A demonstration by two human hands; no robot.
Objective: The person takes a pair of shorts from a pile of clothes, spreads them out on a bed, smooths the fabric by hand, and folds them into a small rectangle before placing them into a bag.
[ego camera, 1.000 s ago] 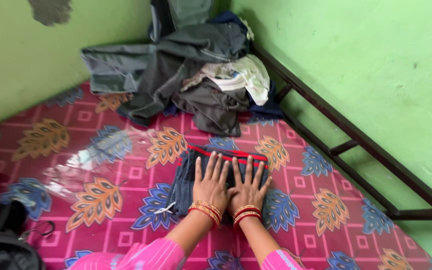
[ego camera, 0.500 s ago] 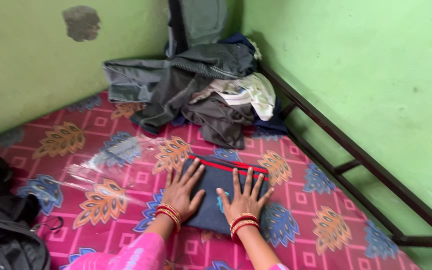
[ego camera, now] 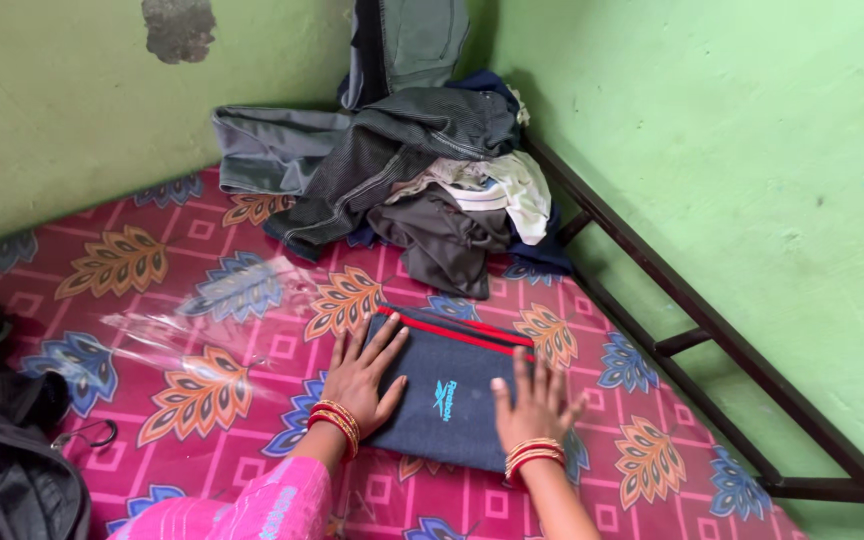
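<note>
Folded dark-blue garment (ego camera: 447, 400) w/ red stripes along its far edge lies flat on the mattress, near the middle-front of my view, a small light-blue logo on top. Going big to small from here.

Green walls (ego camera: 712, 130) meet in the far corner; one has a patch of missing paint. Mattress (ego camera: 152, 300) fills most of the lower view, magenta cover w/ orange and blue leaf print, glossy plastic over it. Dark metal bed frame (ego camera: 712, 330) runs along the mattress's right edge, just beside the right wall. Pile of unfolded clothes (ego camera: 402, 170) sits in the far corner, mostly grey, w/ one white piece; well apart from the folded garment. Black bag (ego camera: 2, 470) at the left edge, partly out of view.

My left hand (ego camera: 360, 375) is flat, fingers spread, resting across the garment's left edge, palm partly on the mattress; grasping nothing. My right hand (ego camera: 535, 400) lies palm-down on the garment's right side, fingers extended, slightly blurred; not gripping either. Both wrists carry red-and-gold bangles (ego camera: 334, 425), pink sleeves (ego camera: 252, 505) at the bottom edge.
</note>
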